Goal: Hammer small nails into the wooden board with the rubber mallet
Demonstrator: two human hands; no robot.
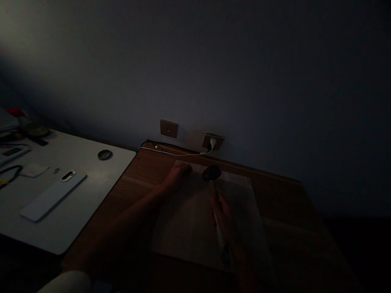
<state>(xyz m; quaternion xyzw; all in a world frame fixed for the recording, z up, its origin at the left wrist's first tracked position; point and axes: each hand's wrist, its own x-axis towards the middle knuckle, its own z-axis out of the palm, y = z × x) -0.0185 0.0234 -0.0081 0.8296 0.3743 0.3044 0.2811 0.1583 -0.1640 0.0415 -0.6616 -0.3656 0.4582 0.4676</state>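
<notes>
In dim light, my right hand [222, 211] is wrapped round the handle of a mallet [211, 173] with a dark, rounded head and a paler handle. The mallet's head points away from me, over a pale flat board [186, 232]. At the far left corner of that board rests my left hand [179, 174], its fingers curled in. Whatever those fingers may hold is too dark to make out. A few tiny bright specks [233, 184] show on the board to the right of the mallet's head.
Beneath the board is a brown wooden table [134, 179] against the wall. A white cable [177, 154] runs along its back edge to a plugged socket [213, 142]. On the white table at left lie a phone [55, 195], a tape roll [105, 154] and a red-capped bottle [29, 122].
</notes>
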